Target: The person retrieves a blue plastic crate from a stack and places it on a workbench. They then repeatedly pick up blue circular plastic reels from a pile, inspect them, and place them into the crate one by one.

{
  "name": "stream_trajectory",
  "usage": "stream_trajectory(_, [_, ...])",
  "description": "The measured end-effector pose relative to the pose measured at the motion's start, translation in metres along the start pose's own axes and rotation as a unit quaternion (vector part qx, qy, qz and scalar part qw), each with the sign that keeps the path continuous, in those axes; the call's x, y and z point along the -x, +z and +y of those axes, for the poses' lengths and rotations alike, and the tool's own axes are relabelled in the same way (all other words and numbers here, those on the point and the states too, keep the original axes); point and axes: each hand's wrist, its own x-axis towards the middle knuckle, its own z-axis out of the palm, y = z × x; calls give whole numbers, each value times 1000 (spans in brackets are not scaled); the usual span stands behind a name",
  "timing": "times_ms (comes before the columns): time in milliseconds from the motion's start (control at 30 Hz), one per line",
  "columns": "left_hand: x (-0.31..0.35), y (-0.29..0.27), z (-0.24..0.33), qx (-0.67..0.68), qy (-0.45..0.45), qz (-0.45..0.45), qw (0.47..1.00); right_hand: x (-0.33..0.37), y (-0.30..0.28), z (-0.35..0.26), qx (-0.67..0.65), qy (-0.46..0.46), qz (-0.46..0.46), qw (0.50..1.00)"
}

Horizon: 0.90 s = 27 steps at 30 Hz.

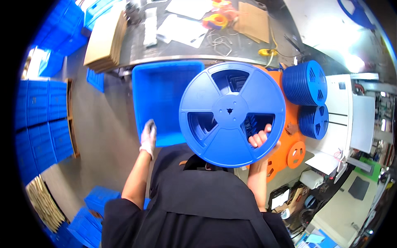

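Observation:
A large round blue plastic reel (231, 142), with fan-shaped openings and a small centre hole, is held in front of my body. My right hand (260, 137), bare at the fingers, is closed on it, the fingertips showing in its lower right opening. Further blue layers appear through the openings; how many lie below is hidden. To the left of the reel stands a deep blue plastic bin (167, 64), partly covered by it. My left hand (149, 134), in a pale glove, is at the bin's near left corner, fingers stretched out and holding nothing.
Stacks of blue reels (306, 82) stand on the right beside orange reels (295, 155). A metal worktable (173, 49) with papers, tape and cardboard (251, 20) lies ahead. Flat cardboard (103, 39) is stacked far left. Blue crates (43, 120) line the left side.

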Motion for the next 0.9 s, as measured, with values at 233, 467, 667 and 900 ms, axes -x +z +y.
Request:
stream_trajectory(233, [-20,-57,87,-144,266,88,949,49,48,97,32,71,-16,997])
stream_trajectory(467, [80,-13,188,7,527,-229,819,75,96,136,140,75,89,983])
stream_trajectory(667, [10,-5,75,-199,342,-149,906,100,106,137,170,33,79,982])
stream_trajectory(900, [83,-21,134,-86,527,-308,787,118,115,126,178,-10,97,979])
